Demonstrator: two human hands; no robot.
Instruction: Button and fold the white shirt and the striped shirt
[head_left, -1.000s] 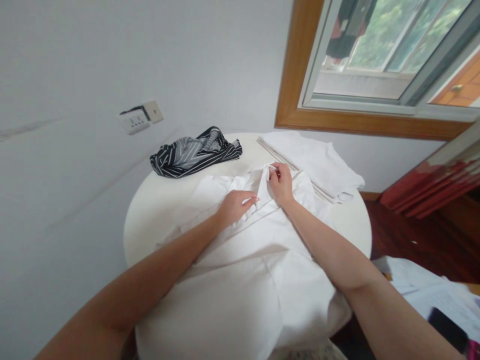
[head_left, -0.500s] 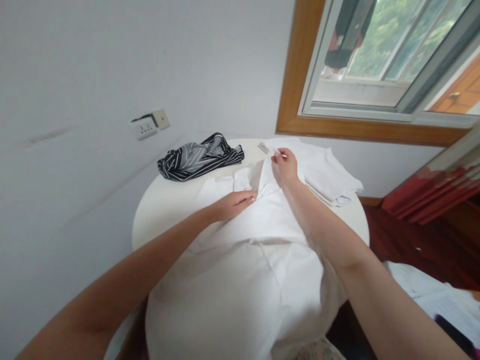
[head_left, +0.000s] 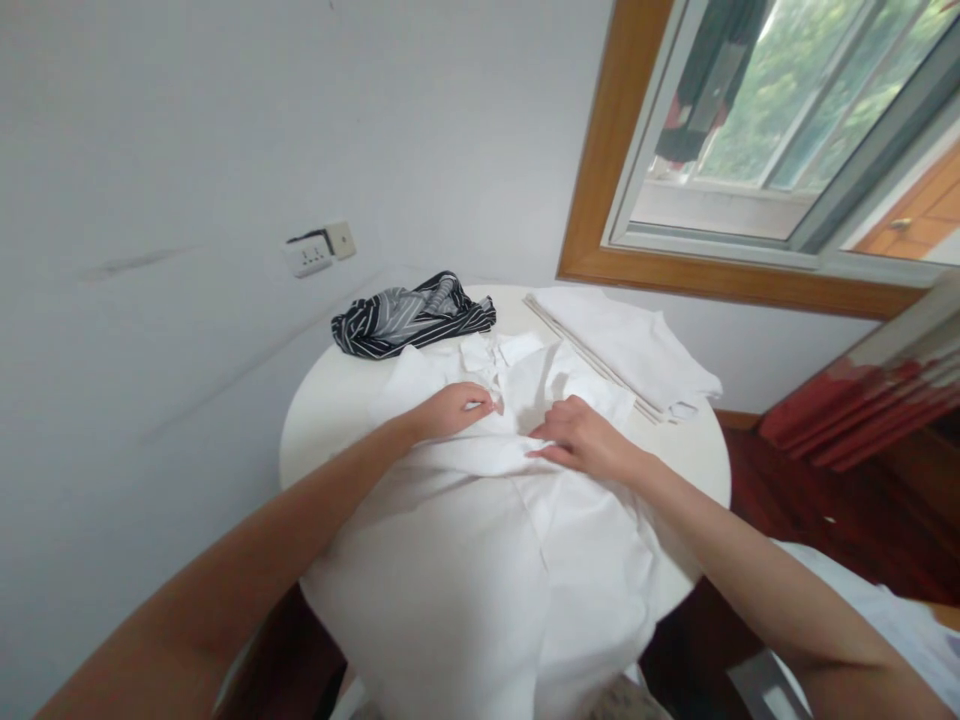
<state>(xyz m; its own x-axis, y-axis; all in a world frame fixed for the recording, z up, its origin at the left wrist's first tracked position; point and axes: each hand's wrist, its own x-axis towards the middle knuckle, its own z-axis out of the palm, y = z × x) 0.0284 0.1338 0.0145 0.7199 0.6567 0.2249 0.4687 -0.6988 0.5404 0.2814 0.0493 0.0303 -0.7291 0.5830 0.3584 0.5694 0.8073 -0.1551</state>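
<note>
A white shirt (head_left: 480, 540) lies spread over a round white table (head_left: 322, 410), its lower part hanging off the near edge. My left hand (head_left: 454, 408) rests on the shirt near its collar, fingers curled and pinching a bit of the white fabric. My right hand (head_left: 581, 440) lies on the shirt just right of the left hand, fingers stretched and pressed flat on a fold. The collar area (head_left: 517, 355) lies crumpled just beyond both hands.
A black-and-white striped garment (head_left: 412, 315) is bunched at the table's far left. A folded white garment (head_left: 622, 345) lies at the far right. A wall socket (head_left: 319, 248) is on the wall; a wood-framed window (head_left: 750, 150) is at right. Dark wooden floor lies to the right.
My right hand let go of the raised collar piece and came down toward me, flat on the shirt. My left hand barely shifted. The collar now lies on the table.
</note>
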